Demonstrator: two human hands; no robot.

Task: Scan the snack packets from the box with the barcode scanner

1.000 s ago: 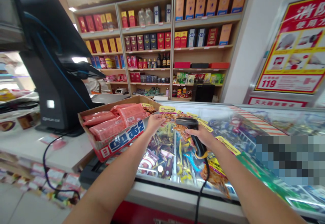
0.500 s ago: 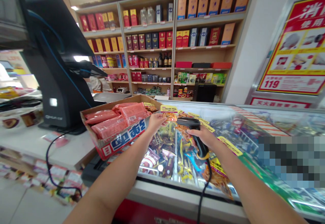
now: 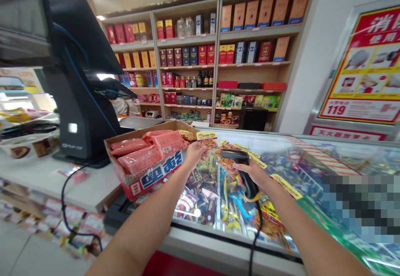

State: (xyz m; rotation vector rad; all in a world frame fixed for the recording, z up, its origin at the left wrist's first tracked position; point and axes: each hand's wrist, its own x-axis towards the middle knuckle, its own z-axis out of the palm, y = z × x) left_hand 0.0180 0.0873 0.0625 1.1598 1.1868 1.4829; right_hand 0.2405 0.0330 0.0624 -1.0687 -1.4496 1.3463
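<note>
My left hand [image 3: 196, 151] is closed on a small snack packet [image 3: 207, 139] with a yellow header, held up over the glass-topped freezer [image 3: 183, 219]. In my right hand [image 3: 250, 171] is a black barcode scanner [image 3: 235, 156] with yellow trim, its head turned left toward the packet. From its handle a black cable [image 3: 253, 242] runs down over the freezer's front edge. More yellow-headed snack packets [image 3: 271, 217] lie on the glass beneath and beside the scanner. Left of my left hand stands an open cardboard box [image 3: 137, 184] of pink packets [image 3: 150, 146].
A black checkout terminal [image 3: 83, 88] stands on the white counter [image 3: 34, 178] at left, with a cable hanging from the counter. Wrapped ice creams show through the freezer glass. Shelves [image 3: 187, 65] of boxed bottles line the back wall, and a red-and-yellow poster [image 3: 362, 67] hangs at right.
The whole view has shifted slightly right and down with my head. Both hands keep their hold on the packet and the scanner, in nearly the same places over the freezer.
</note>
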